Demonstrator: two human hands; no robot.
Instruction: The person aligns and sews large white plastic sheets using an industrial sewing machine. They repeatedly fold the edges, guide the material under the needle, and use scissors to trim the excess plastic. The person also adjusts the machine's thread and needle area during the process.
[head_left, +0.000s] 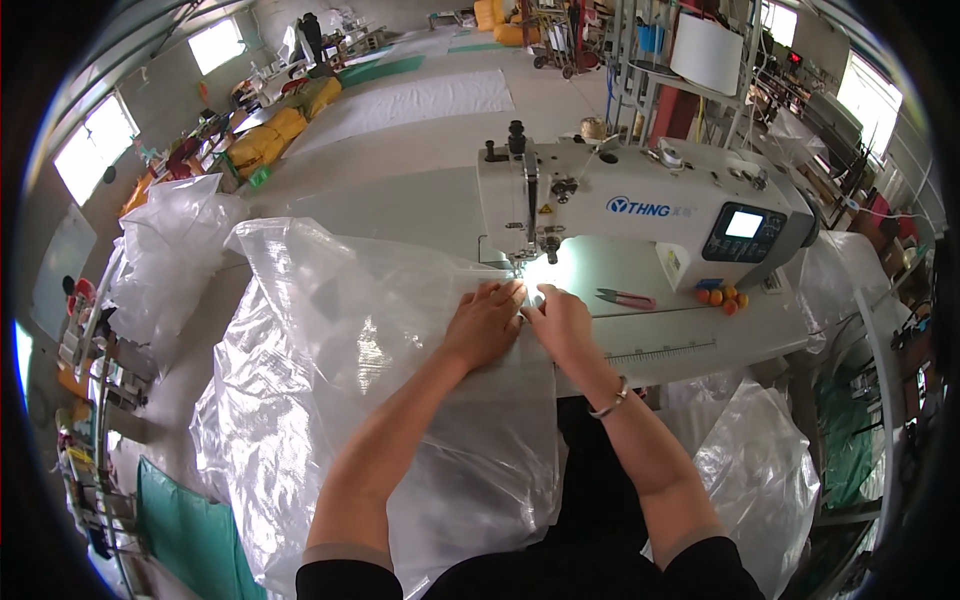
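So, where is the sheet (300,350) relative to the hands?

Clear plastic, mostly left. Left hand (487,325) on top of it, left forearm crossing above. Bulk spills off the table (400,210) on the near left, crumpled and shiny, down toward the lap.

And its right side?

Edge runs down just right of the left hand, below the right hand (560,322). Right forearm lies clear of it, farther right.

How are the hands set?

Left: palm down, fingers laid forward, nearly flat. Right: fingers curled, thumb side toward the left hand. Fingertips of the two near each other. Whether the right pinches the edge, cannot tell.

Nearest thing ahead?

Needle end of the sewing machine (640,195), just beyond the fingertips, lamp glaring beside it.

Anything else close?

Snips (630,300) with reddish handles, right of the right hand. Beyond those, small orange-red balls (722,298) bunched by the machine's base. Bracelet (610,398) on the right wrist.
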